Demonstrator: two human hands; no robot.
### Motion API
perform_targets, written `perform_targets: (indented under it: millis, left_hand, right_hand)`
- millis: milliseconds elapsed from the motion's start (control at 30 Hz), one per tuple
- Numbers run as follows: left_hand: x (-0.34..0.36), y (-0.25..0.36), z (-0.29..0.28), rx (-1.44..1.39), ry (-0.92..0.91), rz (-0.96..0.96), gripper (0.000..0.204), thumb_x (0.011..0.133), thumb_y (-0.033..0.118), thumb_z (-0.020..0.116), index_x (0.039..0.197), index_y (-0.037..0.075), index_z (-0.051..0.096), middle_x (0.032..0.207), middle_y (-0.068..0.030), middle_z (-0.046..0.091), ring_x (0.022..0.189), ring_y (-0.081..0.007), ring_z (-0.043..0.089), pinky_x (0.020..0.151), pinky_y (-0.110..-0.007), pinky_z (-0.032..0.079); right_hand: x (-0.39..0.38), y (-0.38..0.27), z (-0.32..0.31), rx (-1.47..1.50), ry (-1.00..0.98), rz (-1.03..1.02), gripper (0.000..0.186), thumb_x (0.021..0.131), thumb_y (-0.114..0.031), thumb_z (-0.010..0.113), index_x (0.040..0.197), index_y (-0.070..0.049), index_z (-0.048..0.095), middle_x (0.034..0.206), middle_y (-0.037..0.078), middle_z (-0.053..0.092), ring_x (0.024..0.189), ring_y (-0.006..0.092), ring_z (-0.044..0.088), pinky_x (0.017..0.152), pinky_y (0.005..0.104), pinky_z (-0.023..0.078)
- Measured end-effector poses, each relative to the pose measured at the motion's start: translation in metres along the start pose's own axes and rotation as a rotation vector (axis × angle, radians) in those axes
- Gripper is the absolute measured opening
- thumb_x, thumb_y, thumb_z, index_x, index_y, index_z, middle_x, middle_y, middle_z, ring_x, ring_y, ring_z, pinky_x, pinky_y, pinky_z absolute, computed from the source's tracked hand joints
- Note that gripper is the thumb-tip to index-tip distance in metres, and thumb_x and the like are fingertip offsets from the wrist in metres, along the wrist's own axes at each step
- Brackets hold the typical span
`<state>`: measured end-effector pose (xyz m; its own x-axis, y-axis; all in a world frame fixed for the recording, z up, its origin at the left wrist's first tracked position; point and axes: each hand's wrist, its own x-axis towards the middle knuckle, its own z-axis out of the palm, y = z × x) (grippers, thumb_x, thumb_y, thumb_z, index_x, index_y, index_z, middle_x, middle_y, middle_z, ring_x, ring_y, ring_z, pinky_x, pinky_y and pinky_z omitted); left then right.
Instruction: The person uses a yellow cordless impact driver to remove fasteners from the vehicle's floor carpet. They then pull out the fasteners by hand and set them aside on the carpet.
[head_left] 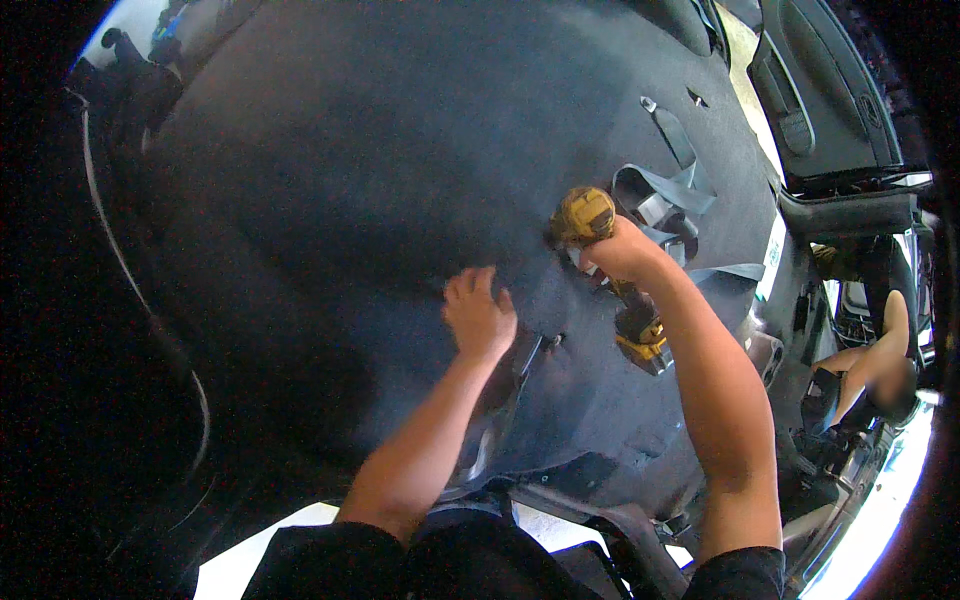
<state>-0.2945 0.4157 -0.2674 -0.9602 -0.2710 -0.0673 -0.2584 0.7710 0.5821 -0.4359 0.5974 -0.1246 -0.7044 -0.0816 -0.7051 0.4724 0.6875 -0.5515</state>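
Note:
A dark grey carpet [420, 130] fills most of the view. My left hand [478, 318] rests on it at the centre, fingers apart and slightly bent, holding nothing visible. To its right, my right hand [625, 250] grips a yellow and black cordless drill [585, 212], its battery end hanging low beside my forearm; the drill's tip is hard to make out. Grey seat belt straps [680, 150] with metal fittings lie loose just beyond the drill. Between my left hand and the drill's battery, a small metal fitting [556, 341] sits on the carpet at the end of a dark strip.
At the right are a dark car door panel [820, 90], black trim [850, 212] and another person [850, 370] with bare arms bent among interior parts. A pale thin line [130, 265] runs along the carpet's left side. Dark framework [630, 540] borders the lower edge.

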Motion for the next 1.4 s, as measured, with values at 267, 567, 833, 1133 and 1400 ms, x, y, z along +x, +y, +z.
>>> perform_targets:
  millis: [267, 567, 833, 1133, 1400]
  left_hand:
    - [-0.006, -0.023, -0.036, 0.49, -0.417, 0.128, 0.08, 0.098, 0.055, 0.043, 0.158, 0.01, 0.017, 0.164, -0.0233, 0.003, 0.147, -0.0541, 0.0, 0.109, -0.077, 0.003]
    - [-0.014, -0.026, -0.029, 0.576, -0.253, 0.205, 0.073, 0.1, 0.053, 0.037, 0.157, 0.01, 0.023, 0.163, -0.0244, 0.013, 0.147, -0.0533, 0.009, 0.113, -0.071, 0.006]
    - [-0.013, -0.021, -0.029, 0.614, -0.33, 0.159, 0.074, 0.101, 0.053, 0.036, 0.159, 0.011, 0.017, 0.164, -0.0229, 0.007, 0.148, -0.0516, 0.003, 0.115, -0.069, 0.004]
    - [-0.015, -0.024, -0.028, 0.614, -0.263, 0.208, 0.074, 0.1, 0.053, 0.038, 0.157, 0.009, 0.022, 0.162, -0.0245, 0.013, 0.148, -0.0519, 0.006, 0.114, -0.07, 0.006]
    - [-0.014, -0.023, -0.025, 0.644, -0.266, 0.208, 0.075, 0.1, 0.053, 0.039, 0.158, 0.01, 0.021, 0.162, -0.0246, 0.014, 0.147, -0.0523, 0.012, 0.114, -0.07, 0.01]
  right_hand:
    - [-0.017, 0.003, 0.027, 0.095, 0.22, 0.085, 0.037, 0.069, -0.007, 0.074, 0.105, -0.002, 0.068, 0.09, 0.009, 0.07, 0.076, 0.0216, 0.065, 0.071, 0.0363, 0.052]
    - [-0.004, 0.011, 0.036, 0.173, 0.256, 0.076, 0.029, 0.07, -0.009, 0.072, 0.098, -0.002, 0.068, 0.085, 0.01, 0.069, 0.071, 0.0224, 0.065, 0.066, 0.0373, 0.053]
    - [-0.004, 0.008, 0.039, 0.246, 0.24, 0.075, 0.031, 0.067, -0.008, 0.072, 0.096, -0.001, 0.068, 0.087, 0.012, 0.069, 0.078, 0.0252, 0.065, 0.067, 0.0389, 0.051]
    - [-0.014, -0.013, 0.037, 0.276, 0.317, 0.14, 0.018, 0.067, -0.006, 0.068, 0.085, 0.0, 0.066, 0.08, 0.012, 0.066, 0.069, 0.0237, 0.063, 0.06, 0.0388, 0.05]
    - [-0.011, -0.003, 0.042, 0.275, 0.309, 0.109, 0.022, 0.068, -0.006, 0.067, 0.089, -0.001, 0.064, 0.077, 0.01, 0.063, 0.065, 0.0232, 0.06, 0.059, 0.0373, 0.047]
